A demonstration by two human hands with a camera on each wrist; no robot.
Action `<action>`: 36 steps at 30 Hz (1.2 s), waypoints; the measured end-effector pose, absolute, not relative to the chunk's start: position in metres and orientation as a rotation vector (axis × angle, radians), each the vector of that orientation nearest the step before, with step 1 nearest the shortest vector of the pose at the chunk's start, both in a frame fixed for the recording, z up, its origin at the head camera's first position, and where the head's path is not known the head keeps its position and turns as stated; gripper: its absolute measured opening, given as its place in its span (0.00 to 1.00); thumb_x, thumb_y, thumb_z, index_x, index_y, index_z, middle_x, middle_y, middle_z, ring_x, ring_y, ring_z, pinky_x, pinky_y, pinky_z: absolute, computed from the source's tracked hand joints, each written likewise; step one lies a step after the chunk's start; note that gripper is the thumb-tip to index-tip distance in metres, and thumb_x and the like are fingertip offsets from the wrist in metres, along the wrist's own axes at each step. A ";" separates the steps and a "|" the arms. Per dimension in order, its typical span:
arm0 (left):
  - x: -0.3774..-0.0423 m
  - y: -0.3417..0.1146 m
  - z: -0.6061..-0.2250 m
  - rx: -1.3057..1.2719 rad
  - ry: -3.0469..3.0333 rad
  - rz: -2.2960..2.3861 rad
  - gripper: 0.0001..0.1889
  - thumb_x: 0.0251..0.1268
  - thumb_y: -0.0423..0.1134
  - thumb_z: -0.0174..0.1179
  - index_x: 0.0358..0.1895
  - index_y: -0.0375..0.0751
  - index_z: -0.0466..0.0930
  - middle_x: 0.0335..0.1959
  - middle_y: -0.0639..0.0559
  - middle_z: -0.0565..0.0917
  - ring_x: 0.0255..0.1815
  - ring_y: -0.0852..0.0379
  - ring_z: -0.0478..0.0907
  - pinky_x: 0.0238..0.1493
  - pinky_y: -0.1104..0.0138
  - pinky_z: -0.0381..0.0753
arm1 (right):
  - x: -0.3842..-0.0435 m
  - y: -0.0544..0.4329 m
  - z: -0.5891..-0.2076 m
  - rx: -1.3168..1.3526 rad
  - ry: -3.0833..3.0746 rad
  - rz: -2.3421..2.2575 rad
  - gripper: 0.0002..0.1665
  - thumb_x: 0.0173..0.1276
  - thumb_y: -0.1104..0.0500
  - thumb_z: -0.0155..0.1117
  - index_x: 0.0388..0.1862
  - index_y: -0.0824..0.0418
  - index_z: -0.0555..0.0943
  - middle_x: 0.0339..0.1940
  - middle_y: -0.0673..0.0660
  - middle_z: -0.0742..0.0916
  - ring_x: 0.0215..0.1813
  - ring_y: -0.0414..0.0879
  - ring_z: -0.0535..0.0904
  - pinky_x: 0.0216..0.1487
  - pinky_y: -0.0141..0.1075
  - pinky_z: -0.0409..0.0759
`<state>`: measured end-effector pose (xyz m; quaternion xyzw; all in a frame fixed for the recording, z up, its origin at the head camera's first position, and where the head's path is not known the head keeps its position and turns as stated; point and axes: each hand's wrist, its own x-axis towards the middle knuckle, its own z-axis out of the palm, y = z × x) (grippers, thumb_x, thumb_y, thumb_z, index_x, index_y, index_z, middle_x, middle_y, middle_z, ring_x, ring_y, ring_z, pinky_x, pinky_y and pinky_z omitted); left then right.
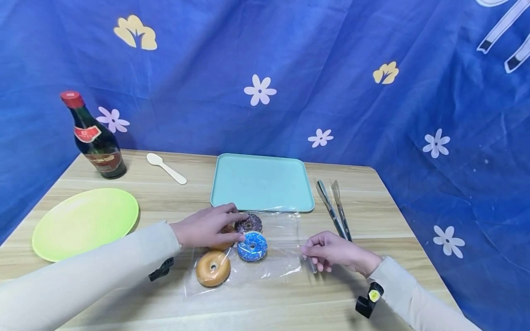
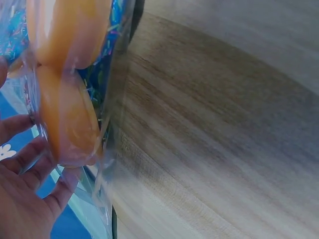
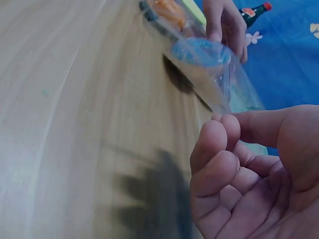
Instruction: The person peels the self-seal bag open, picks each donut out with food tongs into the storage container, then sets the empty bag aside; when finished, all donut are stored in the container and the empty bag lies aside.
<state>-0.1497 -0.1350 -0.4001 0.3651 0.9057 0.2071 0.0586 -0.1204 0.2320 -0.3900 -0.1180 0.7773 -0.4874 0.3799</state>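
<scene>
A clear plastic bag (image 1: 281, 230) with several donuts stretches between both hands. Inside are a blue-iced donut (image 1: 259, 254), a dark chocolate one (image 1: 251, 221) and a plain golden one (image 1: 205, 272); another golden donut (image 1: 225, 244) is partly covered by the left hand. The left hand (image 1: 209, 225) grips the bag around the donuts, thumb by the blue icing and fingers over the chocolate one. With thumb and fingertips, the right hand (image 1: 331, 250) pinches the bag's right edge. In the right wrist view, the bag (image 3: 219, 92) runs taut from these fingertips, above a shadow on the table.
A light-blue tray (image 1: 262, 181) lies right behind the bag. Metal tongs (image 1: 331, 209) rest beyond the right hand. At left are a green plate (image 1: 87, 223), a dark bottle (image 1: 97, 145) with a red cap, and a white spoon (image 1: 167, 169). Blue cloth (image 1: 198, 101) hangs behind the table.
</scene>
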 end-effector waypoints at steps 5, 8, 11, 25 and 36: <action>-0.150 -0.134 -0.399 1.100 2.744 0.627 0.35 0.73 0.64 0.60 0.69 0.40 0.79 0.44 0.53 0.78 0.31 0.67 0.69 0.33 0.71 0.73 | -0.121 0.239 -0.399 -0.269 1.984 -1.245 0.15 0.78 0.57 0.62 0.39 0.71 0.80 0.21 0.46 0.81 0.20 0.34 0.75 0.20 0.24 0.71; -0.150 -0.134 -0.398 1.097 2.744 0.630 0.35 0.73 0.65 0.60 0.69 0.40 0.79 0.44 0.53 0.78 0.31 0.67 0.68 0.33 0.71 0.72 | -0.123 0.241 -0.401 -0.269 2.021 -1.230 0.15 0.77 0.57 0.62 0.40 0.71 0.81 0.22 0.46 0.81 0.21 0.34 0.75 0.20 0.24 0.71; -0.150 -0.134 -0.397 1.089 2.745 0.626 0.35 0.73 0.65 0.60 0.69 0.41 0.79 0.44 0.52 0.78 0.30 0.67 0.68 0.32 0.71 0.71 | -0.126 0.241 -0.400 -0.263 2.116 -1.232 0.15 0.77 0.56 0.62 0.42 0.70 0.80 0.23 0.48 0.81 0.21 0.37 0.75 0.20 0.25 0.72; -0.149 -0.129 -0.393 1.089 2.751 0.575 0.35 0.73 0.64 0.60 0.70 0.40 0.78 0.44 0.53 0.78 0.30 0.66 0.67 0.31 0.72 0.70 | -0.142 0.219 -0.393 -0.271 2.083 -1.435 0.27 0.79 0.48 0.62 0.56 0.74 0.79 0.40 0.52 0.88 0.28 0.37 0.78 0.26 0.27 0.72; -0.143 -0.104 -0.385 1.314 2.779 0.596 0.20 0.74 0.52 0.63 0.60 0.46 0.85 0.50 0.52 0.84 0.49 0.57 0.80 0.51 0.59 0.84 | -0.144 0.207 -0.393 -0.289 1.988 -1.526 0.18 0.80 0.55 0.61 0.50 0.71 0.80 0.33 0.45 0.89 0.27 0.35 0.78 0.26 0.26 0.72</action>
